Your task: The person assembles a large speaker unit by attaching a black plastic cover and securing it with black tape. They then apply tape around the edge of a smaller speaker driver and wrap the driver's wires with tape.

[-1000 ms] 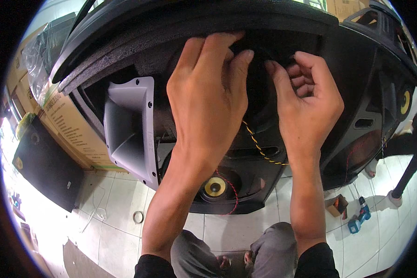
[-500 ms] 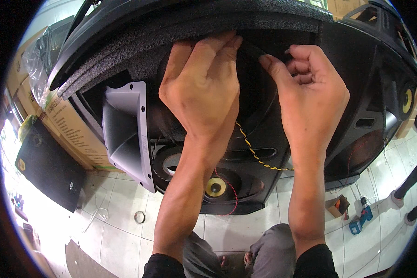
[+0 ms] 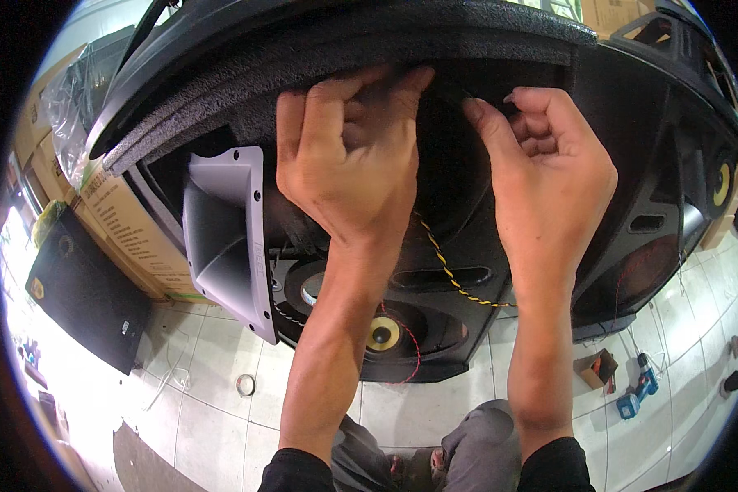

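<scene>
A large black speaker cabinet with a rough-textured edge [image 3: 484,33] stretches across the top. My left hand [image 3: 348,156] is raised against the underside of that edge. Its thumb and fingers are bent together, and what lies at their tips is lost in shadow. Further right, my right hand [image 3: 549,156] has its fingers curled and its thumb pointing at the dark opening; anything in its grip is too dark to make out. A yellow-and-black twisted wire [image 3: 447,271] hangs between my forearms. Left of my left hand sits a grey horn flare [image 3: 221,238] with screw holes along its flange.
Below stands another black speaker with a yellow-ringed cone [image 3: 382,334] and a red twisted wire [image 3: 419,353]. A third speaker [image 3: 631,189] is at right. On the tiled floor lie a tape roll [image 3: 245,385], a blue cordless drill [image 3: 638,394] and a small carton [image 3: 592,369].
My left hand has shifted slightly left and down, its fingers bending differently at the cabinet edge. My right hand stays nearly in place. The view has moved a little.
</scene>
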`<action>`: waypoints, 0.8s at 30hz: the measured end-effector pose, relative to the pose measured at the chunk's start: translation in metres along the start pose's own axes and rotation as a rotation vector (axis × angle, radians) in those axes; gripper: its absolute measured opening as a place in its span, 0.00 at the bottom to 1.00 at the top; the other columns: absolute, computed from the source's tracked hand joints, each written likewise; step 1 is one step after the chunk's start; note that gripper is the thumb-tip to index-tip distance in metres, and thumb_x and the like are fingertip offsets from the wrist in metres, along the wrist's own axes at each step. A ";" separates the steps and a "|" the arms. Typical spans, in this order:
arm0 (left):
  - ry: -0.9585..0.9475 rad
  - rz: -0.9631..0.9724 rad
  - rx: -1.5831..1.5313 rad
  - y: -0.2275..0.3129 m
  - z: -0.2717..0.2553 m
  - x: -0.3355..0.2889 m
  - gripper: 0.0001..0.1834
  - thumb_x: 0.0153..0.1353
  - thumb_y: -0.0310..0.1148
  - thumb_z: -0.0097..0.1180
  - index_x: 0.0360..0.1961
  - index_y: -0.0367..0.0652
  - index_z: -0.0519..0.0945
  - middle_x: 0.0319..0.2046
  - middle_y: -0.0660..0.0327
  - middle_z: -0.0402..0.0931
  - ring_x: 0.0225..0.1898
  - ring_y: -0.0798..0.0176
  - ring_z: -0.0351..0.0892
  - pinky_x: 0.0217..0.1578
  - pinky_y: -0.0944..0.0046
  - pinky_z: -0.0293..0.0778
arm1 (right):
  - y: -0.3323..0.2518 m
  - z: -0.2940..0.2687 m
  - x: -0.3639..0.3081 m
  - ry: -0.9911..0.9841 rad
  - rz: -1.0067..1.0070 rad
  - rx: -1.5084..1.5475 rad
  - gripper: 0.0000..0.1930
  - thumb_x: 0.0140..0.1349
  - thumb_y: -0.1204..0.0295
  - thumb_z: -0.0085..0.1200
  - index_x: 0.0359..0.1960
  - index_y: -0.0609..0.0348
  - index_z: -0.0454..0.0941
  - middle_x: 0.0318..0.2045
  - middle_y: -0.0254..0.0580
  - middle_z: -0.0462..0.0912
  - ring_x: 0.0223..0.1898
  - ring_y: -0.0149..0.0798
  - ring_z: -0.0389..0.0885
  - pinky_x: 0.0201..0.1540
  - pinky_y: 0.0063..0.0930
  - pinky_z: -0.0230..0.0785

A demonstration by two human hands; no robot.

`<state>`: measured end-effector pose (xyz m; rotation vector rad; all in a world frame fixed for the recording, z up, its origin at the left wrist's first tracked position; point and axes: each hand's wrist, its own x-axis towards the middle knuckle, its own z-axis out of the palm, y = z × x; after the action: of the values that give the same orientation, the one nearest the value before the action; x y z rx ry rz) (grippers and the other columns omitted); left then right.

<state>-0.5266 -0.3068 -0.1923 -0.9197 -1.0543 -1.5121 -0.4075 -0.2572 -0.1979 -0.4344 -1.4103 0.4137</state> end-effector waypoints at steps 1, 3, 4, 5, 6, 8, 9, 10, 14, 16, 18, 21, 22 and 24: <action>-0.006 -0.034 0.002 -0.001 -0.001 0.000 0.11 0.49 0.29 0.79 0.32 0.43 0.88 0.29 0.63 0.81 0.25 0.67 0.75 0.27 0.67 0.72 | 0.001 0.001 0.000 0.006 -0.012 -0.005 0.12 0.58 0.71 0.74 0.38 0.64 0.86 0.22 0.30 0.81 0.23 0.19 0.72 0.27 0.15 0.64; -0.017 -0.061 -0.016 -0.003 -0.002 0.002 0.12 0.49 0.30 0.79 0.33 0.42 0.88 0.29 0.63 0.80 0.24 0.68 0.74 0.27 0.67 0.71 | 0.004 0.003 0.000 0.017 -0.058 -0.023 0.12 0.58 0.71 0.74 0.38 0.64 0.86 0.22 0.29 0.80 0.22 0.19 0.72 0.28 0.15 0.64; -0.023 -0.064 -0.025 -0.004 -0.003 0.002 0.12 0.50 0.30 0.79 0.33 0.41 0.88 0.29 0.63 0.79 0.24 0.69 0.73 0.27 0.67 0.70 | 0.005 0.004 0.000 0.024 -0.093 -0.042 0.12 0.58 0.71 0.75 0.38 0.64 0.86 0.22 0.29 0.80 0.22 0.19 0.72 0.27 0.15 0.64; -0.032 -0.068 -0.030 -0.004 -0.004 0.003 0.12 0.51 0.31 0.79 0.33 0.40 0.88 0.29 0.62 0.79 0.24 0.69 0.73 0.28 0.67 0.70 | 0.006 0.006 0.000 0.034 -0.133 -0.066 0.13 0.58 0.70 0.75 0.38 0.64 0.86 0.22 0.29 0.79 0.22 0.20 0.71 0.27 0.15 0.63; -0.041 -0.063 -0.033 -0.005 -0.005 0.004 0.12 0.51 0.31 0.78 0.33 0.39 0.87 0.29 0.62 0.79 0.24 0.69 0.73 0.28 0.68 0.70 | 0.007 0.007 0.000 0.044 -0.174 -0.089 0.13 0.58 0.70 0.75 0.38 0.64 0.86 0.22 0.29 0.79 0.22 0.20 0.71 0.27 0.16 0.63; -0.073 -0.095 -0.037 -0.004 -0.006 0.005 0.11 0.53 0.31 0.77 0.34 0.38 0.87 0.29 0.62 0.79 0.24 0.68 0.73 0.28 0.68 0.70 | 0.008 0.008 -0.001 0.055 -0.187 -0.106 0.12 0.58 0.70 0.75 0.37 0.65 0.86 0.22 0.28 0.79 0.22 0.20 0.71 0.27 0.16 0.63; -0.096 -0.131 -0.037 -0.002 -0.008 0.005 0.11 0.54 0.31 0.77 0.34 0.38 0.87 0.29 0.62 0.80 0.24 0.68 0.73 0.28 0.67 0.70 | 0.009 0.008 -0.001 0.061 -0.193 -0.114 0.12 0.58 0.70 0.75 0.37 0.65 0.86 0.22 0.28 0.79 0.22 0.20 0.70 0.27 0.16 0.62; -0.119 -0.168 -0.036 0.000 -0.010 0.006 0.11 0.55 0.31 0.76 0.34 0.38 0.87 0.29 0.61 0.80 0.24 0.68 0.73 0.28 0.67 0.70 | 0.009 0.009 -0.002 0.063 -0.185 -0.100 0.12 0.58 0.70 0.75 0.36 0.65 0.86 0.22 0.28 0.79 0.22 0.20 0.70 0.27 0.16 0.62; -0.163 -0.177 -0.021 0.006 -0.014 0.011 0.10 0.58 0.32 0.74 0.35 0.37 0.88 0.28 0.61 0.80 0.24 0.68 0.74 0.29 0.66 0.70 | 0.009 0.010 -0.002 0.069 -0.158 -0.059 0.11 0.58 0.71 0.75 0.35 0.65 0.87 0.22 0.28 0.78 0.23 0.19 0.69 0.27 0.16 0.61; -0.185 -0.241 -0.043 0.010 -0.016 0.012 0.10 0.58 0.32 0.74 0.35 0.37 0.88 0.27 0.61 0.80 0.24 0.68 0.75 0.30 0.66 0.71 | 0.009 0.010 -0.002 0.074 -0.167 -0.053 0.10 0.58 0.71 0.75 0.36 0.64 0.87 0.22 0.28 0.78 0.23 0.19 0.69 0.28 0.16 0.61; -0.189 -0.260 -0.065 0.011 -0.016 0.014 0.10 0.58 0.32 0.74 0.34 0.36 0.88 0.26 0.61 0.80 0.24 0.68 0.75 0.30 0.66 0.71 | 0.009 0.011 -0.002 0.080 -0.196 -0.055 0.10 0.58 0.71 0.75 0.36 0.64 0.88 0.22 0.28 0.78 0.23 0.19 0.68 0.27 0.16 0.61; -0.198 -0.260 -0.045 0.011 -0.017 0.016 0.10 0.57 0.33 0.74 0.33 0.36 0.88 0.26 0.60 0.80 0.24 0.67 0.75 0.30 0.65 0.71 | 0.009 0.011 -0.001 0.089 -0.206 -0.099 0.11 0.58 0.70 0.75 0.37 0.64 0.88 0.22 0.29 0.78 0.23 0.19 0.69 0.27 0.16 0.60; -0.200 -0.258 -0.035 0.010 -0.017 0.017 0.11 0.56 0.33 0.74 0.33 0.36 0.88 0.26 0.60 0.80 0.24 0.67 0.76 0.30 0.64 0.71 | 0.008 0.010 -0.001 0.088 -0.196 -0.105 0.11 0.58 0.70 0.75 0.37 0.64 0.88 0.22 0.28 0.78 0.23 0.19 0.69 0.27 0.16 0.60; -0.187 -0.251 -0.003 0.009 -0.016 0.017 0.11 0.55 0.33 0.75 0.32 0.36 0.88 0.25 0.59 0.80 0.23 0.65 0.76 0.30 0.63 0.71 | 0.007 0.010 -0.001 0.087 -0.181 -0.115 0.11 0.59 0.70 0.75 0.37 0.64 0.88 0.21 0.28 0.78 0.22 0.19 0.69 0.27 0.16 0.59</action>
<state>-0.5210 -0.3275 -0.1805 -0.9738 -1.3434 -1.6557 -0.4182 -0.2511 -0.2011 -0.4083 -1.3800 0.1656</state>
